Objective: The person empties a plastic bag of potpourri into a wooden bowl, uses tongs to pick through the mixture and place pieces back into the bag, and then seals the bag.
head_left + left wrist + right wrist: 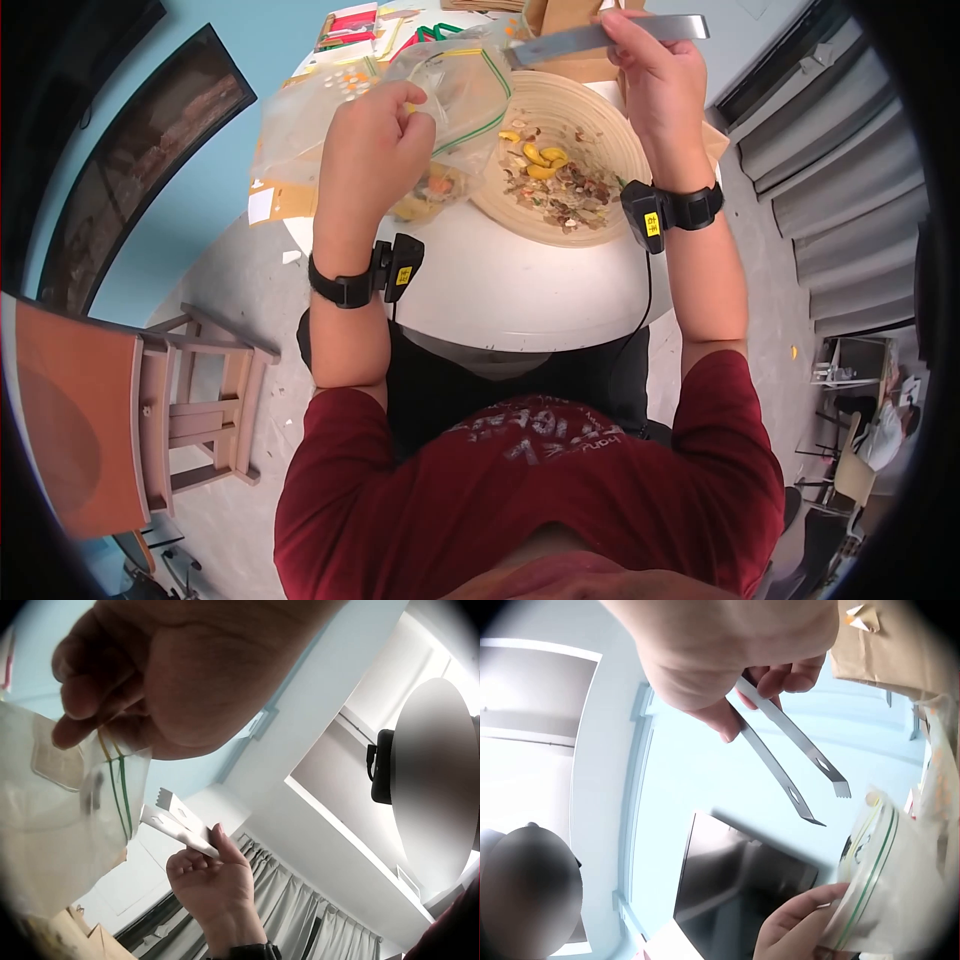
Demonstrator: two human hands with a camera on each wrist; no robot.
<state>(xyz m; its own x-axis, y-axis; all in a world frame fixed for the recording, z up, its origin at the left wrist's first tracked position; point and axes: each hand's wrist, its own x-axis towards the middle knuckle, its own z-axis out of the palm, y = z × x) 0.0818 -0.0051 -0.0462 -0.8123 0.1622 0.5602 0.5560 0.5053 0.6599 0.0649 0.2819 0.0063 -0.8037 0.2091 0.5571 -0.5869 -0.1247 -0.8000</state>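
My left hand (pixel 372 150) pinches the edge of a clear zip bag (pixel 455 95) with a green and yellow seal strip. In the right wrist view the mouth of this zip bag (pixel 900 877) stands up beside the tongs. Metal tongs (pixel 575 42) with toothed tips are held in my right hand (pixel 662 95), above the far side of the bowl. Their two arms (pixel 799 740) are spread, with nothing between the tips. Below, a round pale bowl (pixel 565 95) contains dry brown flakes (pixel 575 200) and several curved yellow pieces (pixel 545 160).
Another clear bag (pixel 430 192) with yellow and orange contents lies left of the bowl on the white table (pixel 470 290). Brown paper bags (pixel 565 15) stand at the back. Green and red items (pixel 425 38) lie at the far left. A wooden stool (pixel 215 400) is on the left.
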